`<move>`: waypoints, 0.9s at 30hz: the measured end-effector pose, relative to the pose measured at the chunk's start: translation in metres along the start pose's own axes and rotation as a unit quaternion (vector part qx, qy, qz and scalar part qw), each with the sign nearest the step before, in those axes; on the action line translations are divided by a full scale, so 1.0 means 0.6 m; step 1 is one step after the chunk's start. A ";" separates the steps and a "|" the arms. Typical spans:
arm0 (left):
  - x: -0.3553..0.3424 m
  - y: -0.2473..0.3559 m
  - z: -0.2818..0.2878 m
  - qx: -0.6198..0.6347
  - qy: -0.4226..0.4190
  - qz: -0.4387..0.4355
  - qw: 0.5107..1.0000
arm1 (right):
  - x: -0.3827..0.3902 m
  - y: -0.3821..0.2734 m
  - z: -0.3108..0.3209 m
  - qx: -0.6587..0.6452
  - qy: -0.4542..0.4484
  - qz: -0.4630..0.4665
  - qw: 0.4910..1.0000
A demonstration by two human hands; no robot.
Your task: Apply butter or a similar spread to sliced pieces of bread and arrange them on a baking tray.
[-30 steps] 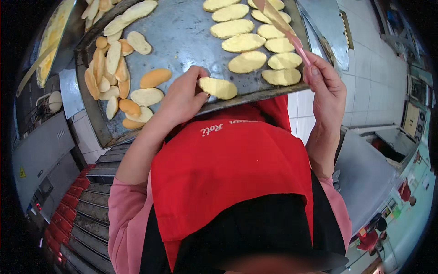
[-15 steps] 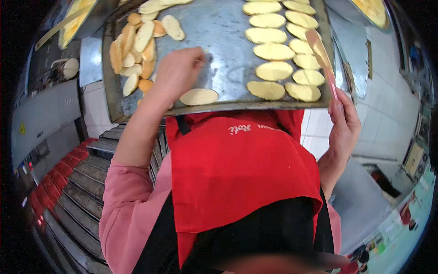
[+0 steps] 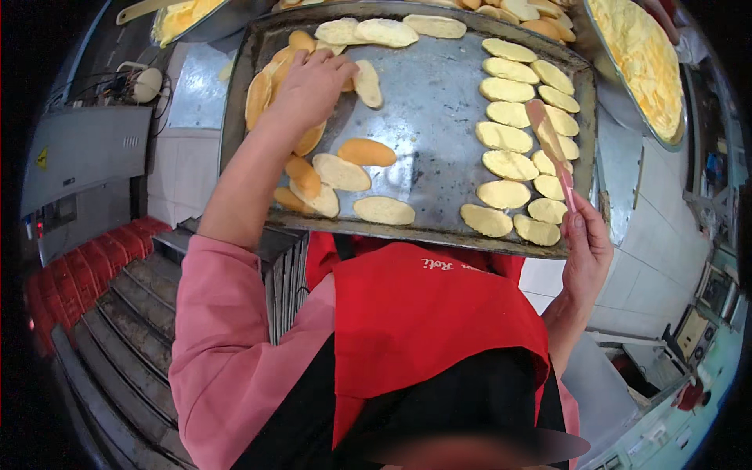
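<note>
My left hand (image 3: 312, 86) is over the heap of oval bread halves at the tray's left side, fingers apart and bent down onto them. Beside its fingertips lies a pale bread half (image 3: 366, 84). Under the palm, some pieces are hidden. My right hand (image 3: 587, 239) grips a spatula (image 3: 552, 145) by its pink handle. The spatula's smeared blade hangs over two columns of cream-coated bread halves (image 3: 504, 137) along the right of the metal tray (image 3: 423, 102). Nearer me on the left are a brown-crusted half (image 3: 366, 153) and a pale cut half (image 3: 384, 210).
A bowl of yellow cream (image 3: 638, 66) stands at the far right, another bowl (image 3: 188, 19) at the far left with a stick-like handle across it. More bread (image 3: 533, 12) lies beyond the tray's far edge. Stacked dark trays (image 3: 125, 329) are at my lower left.
My left hand has moved from the tray's near middle to the heap farther off at the left. The view has shifted, showing more of the far edge. My right hand still holds the spatula.
</note>
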State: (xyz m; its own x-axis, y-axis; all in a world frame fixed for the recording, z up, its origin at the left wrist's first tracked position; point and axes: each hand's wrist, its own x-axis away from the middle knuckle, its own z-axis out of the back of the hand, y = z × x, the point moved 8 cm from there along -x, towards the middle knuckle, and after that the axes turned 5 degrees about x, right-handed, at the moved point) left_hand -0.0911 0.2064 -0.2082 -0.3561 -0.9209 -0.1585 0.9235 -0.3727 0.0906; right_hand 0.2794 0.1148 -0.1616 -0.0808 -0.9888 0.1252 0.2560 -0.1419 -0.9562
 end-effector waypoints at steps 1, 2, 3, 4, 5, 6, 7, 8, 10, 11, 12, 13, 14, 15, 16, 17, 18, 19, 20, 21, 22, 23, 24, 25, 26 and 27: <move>-0.017 0.006 -0.021 -0.036 -0.047 -0.029 0.998 | 0.002 -0.006 0.005 0.017 -0.004 0.010 1.000; -0.027 0.002 -0.029 -0.039 -0.083 -0.037 0.995 | 0.000 -0.014 0.014 0.033 -0.005 0.023 0.999; -0.025 -0.007 -0.031 -0.043 -0.117 -0.045 0.991 | -0.003 -0.023 0.025 0.035 0.022 0.028 0.999; -0.018 -0.011 -0.019 -0.021 -0.104 -0.052 0.993 | -0.013 -0.035 0.045 0.045 0.042 0.037 0.997; -0.013 -0.011 -0.008 0.002 -0.090 -0.064 0.994 | -0.026 -0.052 0.074 0.067 0.079 0.056 0.993; -0.014 -0.012 0.002 0.013 -0.078 -0.072 0.994 | -0.041 -0.068 0.104 0.088 0.118 0.076 0.986; -0.013 -0.009 0.011 0.023 -0.068 -0.078 0.994 | -0.055 -0.077 0.152 0.114 0.182 0.089 0.973; -0.013 -0.009 0.017 0.035 -0.084 -0.066 0.994 | -0.070 -0.108 0.176 0.128 0.226 0.096 0.961; -0.005 -0.008 0.029 0.044 -0.094 -0.054 0.993 | -0.126 -0.150 0.217 0.185 0.261 0.138 0.937; -0.002 -0.013 0.051 0.067 -0.020 -0.031 0.997 | -0.168 -0.161 0.242 0.232 0.255 0.171 0.923; -0.009 -0.016 0.075 0.096 0.057 -0.018 0.994 | -0.197 -0.178 0.271 0.321 0.273 0.151 0.894; 0.005 -0.030 0.073 0.091 0.061 -0.018 0.994 | -0.244 -0.184 0.286 0.398 0.276 0.132 0.865; 0.029 -0.091 0.061 0.257 0.129 0.102 0.952 | -0.300 -0.180 0.296 0.475 0.255 0.130 0.832; 0.058 -0.135 0.047 0.411 0.190 0.216 0.865 | -0.355 -0.169 0.299 0.548 0.232 0.126 0.794; 0.070 -0.124 0.048 0.409 0.192 0.216 0.865 | -0.400 -0.161 0.294 0.591 0.215 0.098 0.772; 0.095 -0.126 0.047 0.509 0.247 0.267 0.780 | -0.437 -0.154 0.292 0.631 0.198 0.069 0.747; 0.124 -0.126 0.035 0.596 0.296 0.317 0.676 | -0.482 -0.139 0.287 0.630 0.192 0.071 0.749; 0.128 -0.104 0.046 0.594 0.297 0.316 0.678 | -0.523 -0.121 0.279 0.675 0.146 0.082 0.719; 0.135 -0.078 0.041 0.687 0.302 0.327 0.575 | -0.539 -0.111 0.257 0.716 0.097 0.093 0.685; 0.134 -0.056 0.030 0.768 0.299 0.329 0.461 | -0.546 -0.115 0.264 0.715 0.096 0.093 0.687; 0.145 -0.051 0.035 0.762 0.305 0.333 0.465 | -0.542 -0.123 0.254 0.642 0.051 0.045 0.764; 0.143 -0.041 0.027 0.792 0.290 0.306 0.442 | -0.534 -0.116 0.248 0.562 0.008 -0.007 0.827; 0.136 -0.030 0.022 0.821 0.273 0.277 0.417 | -0.526 -0.109 0.260 0.560 0.007 -0.007 0.829; 0.124 -0.019 0.022 0.828 0.276 0.264 0.411 | -0.513 -0.096 0.298 0.396 0.031 -0.038 0.917; 0.115 -0.012 0.017 0.828 0.275 0.266 0.410 | -0.493 -0.085 0.312 0.219 0.050 -0.069 0.972; 0.093 0.003 0.015 0.860 0.247 0.223 0.387 | -0.469 -0.080 0.317 0.138 0.061 -0.063 0.987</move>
State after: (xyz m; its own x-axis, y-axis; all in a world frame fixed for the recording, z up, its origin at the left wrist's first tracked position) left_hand -0.1109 0.1533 -0.2079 0.2465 -0.9617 0.1199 -0.7345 -0.1047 0.6705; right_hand 0.4733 0.3914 -0.1008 -0.2389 -0.9524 0.1895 0.4878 -0.2864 -0.8246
